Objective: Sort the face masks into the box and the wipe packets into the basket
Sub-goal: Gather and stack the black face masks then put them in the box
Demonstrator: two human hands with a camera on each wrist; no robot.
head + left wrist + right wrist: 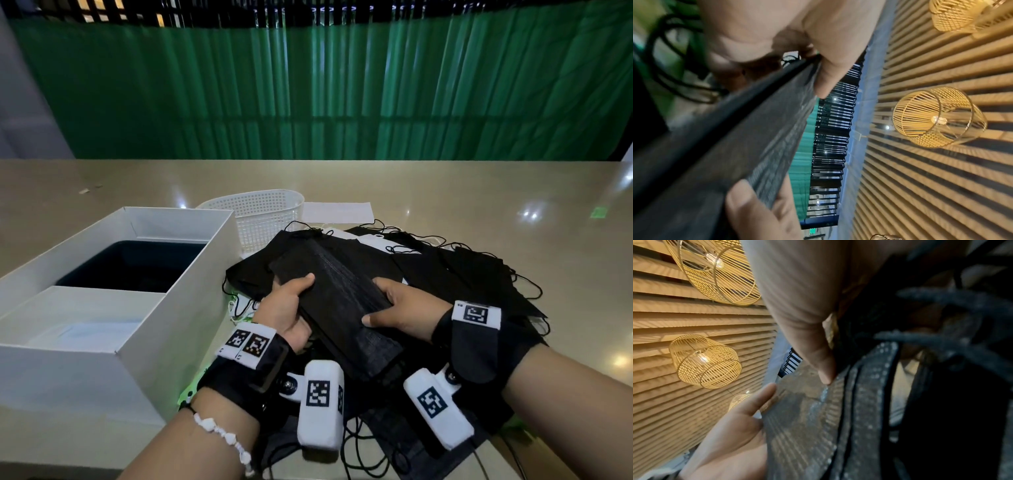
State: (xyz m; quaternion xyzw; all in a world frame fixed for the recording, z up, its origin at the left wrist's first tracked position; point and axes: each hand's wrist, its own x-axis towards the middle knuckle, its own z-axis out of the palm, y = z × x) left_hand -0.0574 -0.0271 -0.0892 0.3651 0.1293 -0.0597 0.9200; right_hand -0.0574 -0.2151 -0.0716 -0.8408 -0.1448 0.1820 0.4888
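A stack of black face masks (337,291) is held between both hands above a heap of more black masks (455,274) on the table. My left hand (291,308) grips the stack's left edge, thumb on top. My right hand (397,308) grips the right edge, thumb on top too. The left wrist view shows the stack's edge (748,133) pinched under my thumb; the right wrist view shows it (807,418) the same way. The white box (191,281) stands open to the left. The white mesh basket (270,216) sits behind the heap. White wipe packets (380,241) peek out among the masks.
A white sheet of paper (337,212) lies behind the basket. Black ear loops (373,448) trail near the table's front edge. A green curtain (308,96) hangs behind the beige table (513,192). Wicker lamps (937,116) hang overhead.
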